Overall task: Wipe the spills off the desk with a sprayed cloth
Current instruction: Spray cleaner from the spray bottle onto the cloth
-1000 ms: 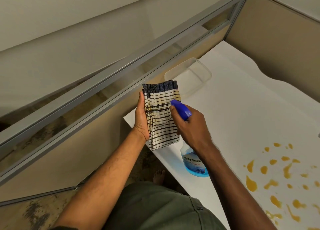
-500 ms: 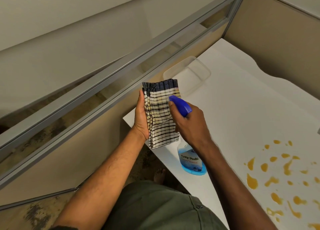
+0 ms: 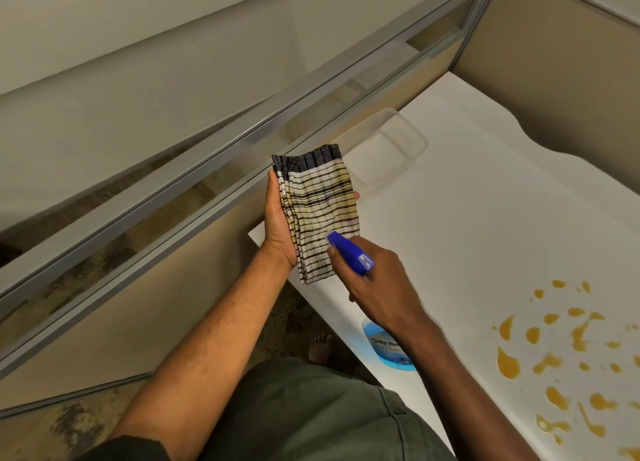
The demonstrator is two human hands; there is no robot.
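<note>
My left hand (image 3: 278, 223) holds a folded cloth (image 3: 320, 206) with black and yellow stripes upright over the left end of the white desk (image 3: 478, 225). My right hand (image 3: 375, 285) grips a spray bottle (image 3: 386, 351) of blue liquid by its neck. The blue nozzle (image 3: 349, 252) points at the lower part of the cloth, almost touching it. Several orange spills (image 3: 554, 353) lie scattered on the desk at the lower right, apart from both hands.
A clear plastic container (image 3: 386, 145) sits on the desk behind the cloth. A partition with a metal-framed glass strip (image 3: 214, 155) runs along the left, and a beige panel (image 3: 561, 65) closes the far side. A bare foot (image 3: 320, 348) shows on the floor below.
My right hand has lowered the spray bottle, so the nozzle now points at the cloth's lower part instead of its middle. The cloth has stayed in my left hand.
</note>
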